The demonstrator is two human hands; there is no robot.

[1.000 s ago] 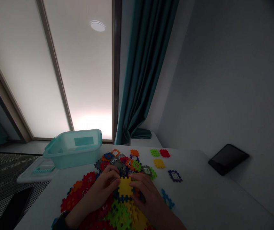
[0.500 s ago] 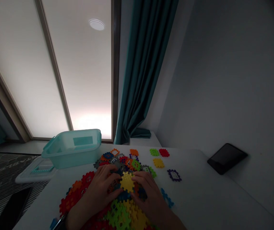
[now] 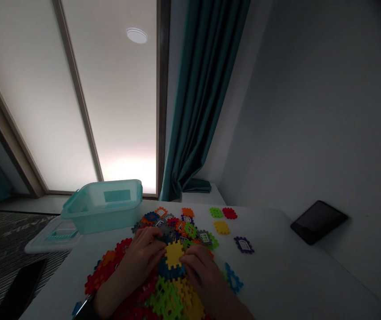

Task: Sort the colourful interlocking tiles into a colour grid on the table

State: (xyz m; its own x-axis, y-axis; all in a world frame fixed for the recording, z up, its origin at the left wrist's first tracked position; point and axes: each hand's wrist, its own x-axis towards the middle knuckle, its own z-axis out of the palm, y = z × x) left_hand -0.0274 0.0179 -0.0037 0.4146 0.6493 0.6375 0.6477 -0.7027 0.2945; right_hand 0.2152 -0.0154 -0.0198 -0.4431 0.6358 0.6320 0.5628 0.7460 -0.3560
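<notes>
A yellow notched interlocking tile [image 3: 174, 255] is held up between my two hands, over a heap of similar tiles. My left hand [image 3: 139, 258] pinches its left edge, the fingers bent and a dark band on the wrist. On the tile's right edge are the curled fingers of my right hand [image 3: 204, 272]. Just below lies a blue tile [image 3: 172, 272], partly covered. Green tiles [image 3: 165, 298] and more yellow tiles [image 3: 188, 298] are stacked nearer to me. Red tiles [image 3: 102, 275] spread out left of my left arm.
Mixed tiles [image 3: 177, 226] pile up beyond my hands. Several single tiles, one of them purple [image 3: 243, 245], lie to the right. A teal bin [image 3: 110, 222] stands at the back left beside its lid [image 3: 50, 235]. A black tablet [image 3: 318, 222] rests at the right.
The yellow tile has shifted slightly left and looks more upright. My right fingers have drawn back from its top corner to its right edge. The view has moved a little.
</notes>
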